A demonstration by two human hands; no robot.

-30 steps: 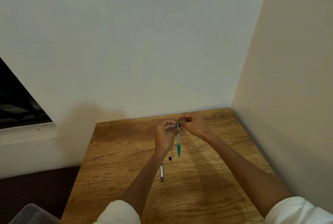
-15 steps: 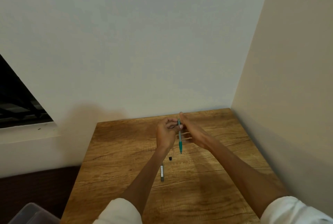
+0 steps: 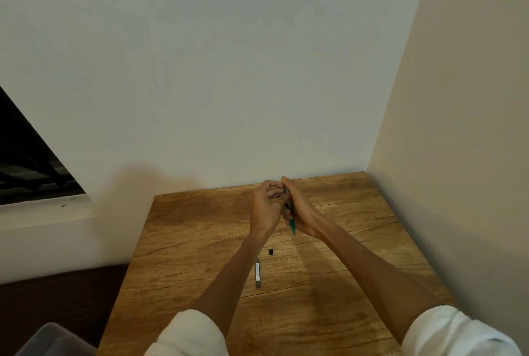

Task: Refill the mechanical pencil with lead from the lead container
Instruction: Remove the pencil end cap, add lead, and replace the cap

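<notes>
The green pencil [image 3: 291, 219] stands nearly upright above the far middle of the tabletop [image 3: 183, 241], tip pointing down toward the near side, held between both hands. The left hand [image 3: 264, 206] curls its fingers round the pencil's upper end; the right hand [image 3: 299, 209] presses against it from the right with straighter fingers, and whether those grip the barrel I cannot tell. The two hands touch. Nearer, on the wood, a small black cap [image 3: 270, 251] lies apart from a slim grey lead container [image 3: 258, 273], which lies lengthwise just right of the left forearm. White sleeves [image 3: 186, 332] are rolled back at the near edge.
</notes>
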